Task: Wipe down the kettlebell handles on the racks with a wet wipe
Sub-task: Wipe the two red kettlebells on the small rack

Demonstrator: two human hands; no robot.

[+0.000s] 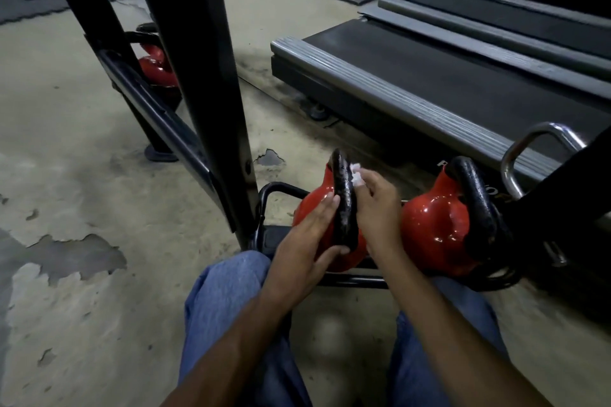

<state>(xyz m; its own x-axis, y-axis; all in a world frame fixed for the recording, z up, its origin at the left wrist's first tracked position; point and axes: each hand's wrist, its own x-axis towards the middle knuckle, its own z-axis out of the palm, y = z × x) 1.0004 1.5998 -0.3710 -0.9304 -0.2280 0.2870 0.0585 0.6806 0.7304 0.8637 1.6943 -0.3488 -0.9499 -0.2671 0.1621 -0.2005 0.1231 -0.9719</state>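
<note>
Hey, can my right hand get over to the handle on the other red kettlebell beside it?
Probably yes: the right hand, pinching the wipe, is close to that handle, with nothing blocking the way.

Your right hand (pixel 377 208) pinches the wipe (pixel 356 175) against the handle (pixel 344 205) from three o'clock; your left hand (pixel 307 241) lies flat on the kettlebell (pixel 312 200) at nine.
</note>
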